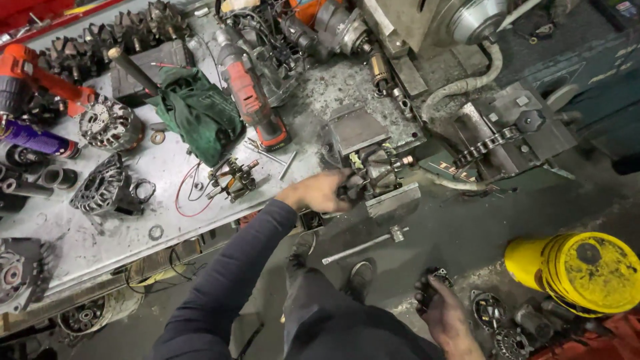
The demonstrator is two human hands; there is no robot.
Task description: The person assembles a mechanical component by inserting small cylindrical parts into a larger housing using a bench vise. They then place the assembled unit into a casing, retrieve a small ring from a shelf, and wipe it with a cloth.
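My left hand [321, 191] reaches out to a bench vise [363, 143] at the workbench corner. Its fingers are closed on a dark alternator rotor [373, 172] that sits between the vise jaws, a copper-coloured shaft end sticking out to the right. My right hand [443, 313] hangs low over the floor and grips a small dark metal part [435, 279]. A dark sleeve covers my left arm.
The grey workbench [100, 233] carries a red cordless impact wrench [253, 100], a green rag [197, 110], alternator housings [107, 190] and a rectifier with red wire [233, 177]. A yellow bucket [580, 270] and loose alternator parts [507, 327] lie on the floor. The vise handle [363, 247] hangs below.
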